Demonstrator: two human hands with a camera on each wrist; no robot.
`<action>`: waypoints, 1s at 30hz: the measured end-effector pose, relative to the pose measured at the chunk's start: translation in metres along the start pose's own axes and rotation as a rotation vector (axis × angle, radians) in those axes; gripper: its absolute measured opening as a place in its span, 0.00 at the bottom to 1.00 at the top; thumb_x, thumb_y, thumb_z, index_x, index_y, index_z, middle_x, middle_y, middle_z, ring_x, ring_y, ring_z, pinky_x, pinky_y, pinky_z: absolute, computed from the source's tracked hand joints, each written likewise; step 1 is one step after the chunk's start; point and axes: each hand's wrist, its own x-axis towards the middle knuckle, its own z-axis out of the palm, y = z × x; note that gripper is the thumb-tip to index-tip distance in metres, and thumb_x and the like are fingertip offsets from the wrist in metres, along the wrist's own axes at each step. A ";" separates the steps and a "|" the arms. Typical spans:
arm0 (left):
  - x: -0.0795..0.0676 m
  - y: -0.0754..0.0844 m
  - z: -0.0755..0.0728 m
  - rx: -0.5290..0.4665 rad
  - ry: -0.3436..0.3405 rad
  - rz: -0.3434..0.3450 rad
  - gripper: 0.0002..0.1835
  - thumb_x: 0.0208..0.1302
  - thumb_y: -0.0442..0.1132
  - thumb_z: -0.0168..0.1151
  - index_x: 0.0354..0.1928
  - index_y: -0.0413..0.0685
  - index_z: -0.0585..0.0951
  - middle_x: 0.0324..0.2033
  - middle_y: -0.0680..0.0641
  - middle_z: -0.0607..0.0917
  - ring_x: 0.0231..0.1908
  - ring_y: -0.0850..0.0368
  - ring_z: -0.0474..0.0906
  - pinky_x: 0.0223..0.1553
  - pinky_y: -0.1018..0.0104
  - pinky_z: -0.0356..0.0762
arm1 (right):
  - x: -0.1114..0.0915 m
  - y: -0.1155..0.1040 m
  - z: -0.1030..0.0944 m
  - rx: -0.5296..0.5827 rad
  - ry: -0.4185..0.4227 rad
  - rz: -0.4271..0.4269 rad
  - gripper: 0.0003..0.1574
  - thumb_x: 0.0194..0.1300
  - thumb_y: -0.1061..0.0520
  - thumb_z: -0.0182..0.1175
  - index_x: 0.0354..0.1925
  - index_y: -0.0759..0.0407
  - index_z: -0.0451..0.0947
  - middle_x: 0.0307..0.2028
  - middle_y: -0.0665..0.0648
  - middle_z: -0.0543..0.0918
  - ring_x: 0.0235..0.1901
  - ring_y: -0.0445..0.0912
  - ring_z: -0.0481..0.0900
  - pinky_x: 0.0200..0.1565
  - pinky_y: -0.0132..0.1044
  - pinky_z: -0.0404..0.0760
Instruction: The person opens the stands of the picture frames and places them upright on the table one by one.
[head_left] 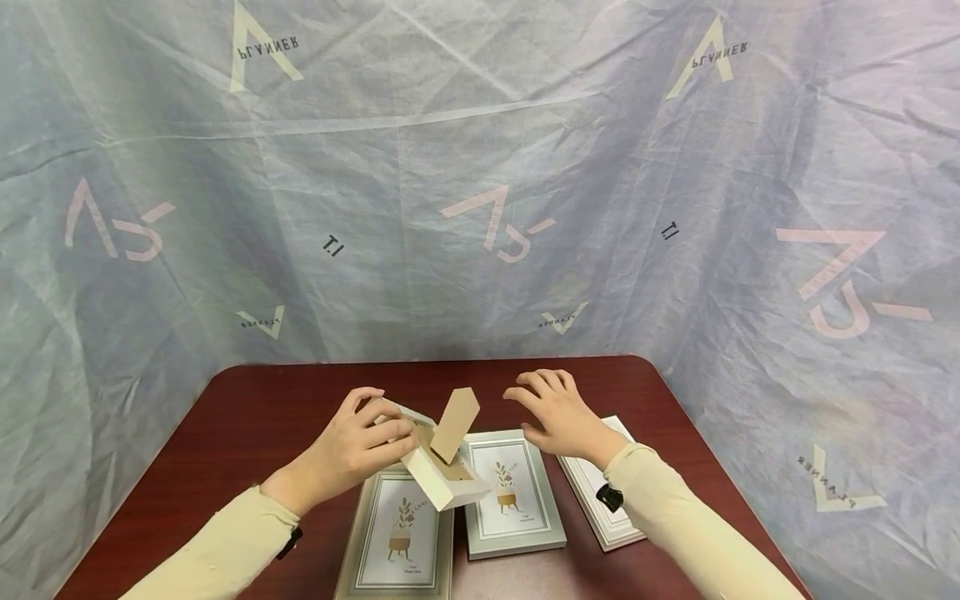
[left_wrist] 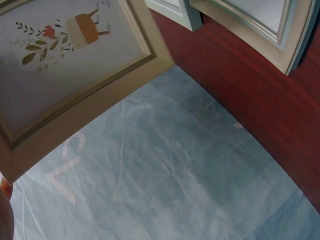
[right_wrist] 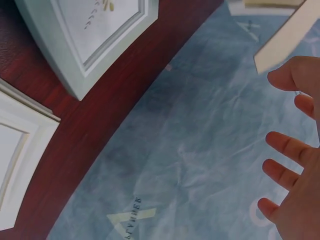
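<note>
In the head view my left hand (head_left: 352, 446) grips a cream picture frame (head_left: 433, 483) by its edge, raised and tilted above the table. Its back is towards me, and a tan easel stand (head_left: 456, 423) juts out from it. The left wrist view catches the front of this picture frame (left_wrist: 92, 117), with a potted-plant print under the pane. To the right of the stand hovers my right hand (head_left: 558, 417), fingers spread and slightly bent, holding nothing. In the right wrist view, the thumb of that hand (right_wrist: 300, 170) is close to the tip of the stand (right_wrist: 282, 42).
Below the raised one, a beige picture frame (head_left: 442, 550) lies face up on the dark red table (head_left: 285, 408). Beside it is a grey-green picture frame (head_left: 555, 525), and a white picture frame (head_left: 581, 483) sits partly under my right forearm. A printed cloth (head_left: 405, 275) hangs behind.
</note>
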 end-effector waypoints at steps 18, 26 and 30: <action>-0.002 -0.015 -0.010 0.057 -0.052 -0.101 0.18 0.78 0.47 0.48 0.45 0.44 0.85 0.39 0.50 0.85 0.37 0.50 0.79 0.38 0.50 0.73 | -0.029 0.012 0.003 0.052 -0.032 0.162 0.29 0.55 0.58 0.67 0.57 0.51 0.76 0.55 0.59 0.74 0.58 0.57 0.67 0.57 0.62 0.59; -0.007 -0.016 -0.009 0.113 -0.181 -0.179 0.22 0.80 0.50 0.41 0.48 0.44 0.82 0.40 0.49 0.83 0.38 0.49 0.77 0.37 0.50 0.71 | -0.038 0.016 0.002 0.048 -0.021 0.194 0.29 0.56 0.56 0.66 0.57 0.51 0.76 0.55 0.60 0.74 0.58 0.58 0.67 0.57 0.63 0.59; -0.006 -0.016 -0.006 0.133 -0.182 -0.192 0.23 0.81 0.50 0.40 0.46 0.43 0.82 0.39 0.49 0.82 0.37 0.49 0.76 0.35 0.50 0.71 | -0.040 0.018 0.004 0.043 0.009 0.185 0.29 0.55 0.57 0.67 0.56 0.52 0.76 0.54 0.60 0.75 0.57 0.59 0.68 0.55 0.63 0.60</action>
